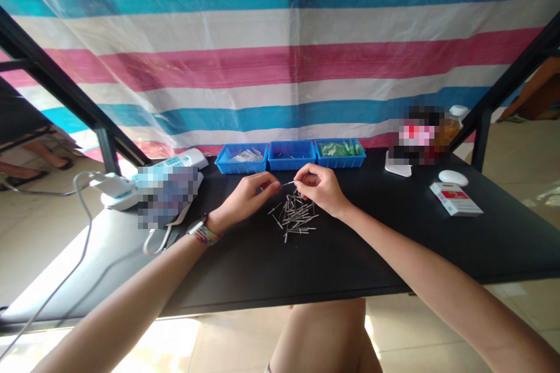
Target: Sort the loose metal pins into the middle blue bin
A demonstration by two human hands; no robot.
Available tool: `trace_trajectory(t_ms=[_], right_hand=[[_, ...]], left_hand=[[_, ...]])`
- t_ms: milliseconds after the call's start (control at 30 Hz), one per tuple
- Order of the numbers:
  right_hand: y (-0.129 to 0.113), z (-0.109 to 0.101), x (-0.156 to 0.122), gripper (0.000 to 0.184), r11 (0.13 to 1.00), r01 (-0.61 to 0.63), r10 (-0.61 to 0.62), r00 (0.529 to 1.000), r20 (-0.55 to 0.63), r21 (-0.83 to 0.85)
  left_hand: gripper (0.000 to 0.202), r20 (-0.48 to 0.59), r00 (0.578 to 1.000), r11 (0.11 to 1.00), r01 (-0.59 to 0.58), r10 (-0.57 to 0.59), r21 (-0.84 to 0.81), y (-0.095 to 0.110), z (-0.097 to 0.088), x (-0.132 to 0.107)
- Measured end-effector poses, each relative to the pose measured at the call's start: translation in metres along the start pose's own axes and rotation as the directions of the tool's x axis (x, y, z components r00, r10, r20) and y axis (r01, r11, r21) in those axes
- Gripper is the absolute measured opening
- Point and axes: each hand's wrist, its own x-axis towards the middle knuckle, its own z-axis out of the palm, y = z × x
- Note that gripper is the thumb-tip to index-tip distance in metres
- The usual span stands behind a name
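My left hand (255, 193) and my right hand (321, 187) meet above the table, thumbs and fingertips pinched. Between them they hold a thin metal blind rivet (287, 183), one end at each hand. Just below lies a loose pile of blind rivets (296, 217), pointing in many directions on the black table top. Three blue bins stand in a row behind my hands. The left bin (241, 169) holds clear plastic pieces, the middle bin (292, 162) a few thin metal pieces, the right bin (340, 161) green packets.
A power strip (186, 158) with a plugged-in charger (114, 185) and cables is at the left. A cigarette box (455, 199), a white oval case (453, 178) and a bottle (455, 122) stand at the right. A striped sheet (262, 70) hangs behind the black table (350, 268).
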Motion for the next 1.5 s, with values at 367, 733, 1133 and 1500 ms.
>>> trace_trajectory(t_ms=[367,733,1133,1500], right_hand=[[0.019,-0.031,0.043,0.031,0.911,0.073,-0.214,0.925,-0.313,-0.407],[0.019,-0.023,0.024,0.019,0.877,0.166,-0.264,0.951,-0.163,-0.450],[0.001,-0.010,0.008,0.015,0.897,0.241,-0.250,0.968,0.025,-0.370],[-0.003,0.001,0.002,0.008,0.975,0.142,-0.129,0.988,0.084,-0.172]], left_hand=[[0.018,0.225,0.973,0.939,-0.039,-0.042,0.341,-0.003,0.000,-0.005],[0.026,0.176,0.984,0.968,-0.024,-0.021,0.249,-0.013,0.003,0.000],[0.029,-0.003,0.994,0.934,0.106,-0.114,-0.340,-0.005,-0.008,0.008],[0.039,-0.068,0.978,0.882,0.145,-0.195,-0.448,-0.007,-0.004,0.006]])
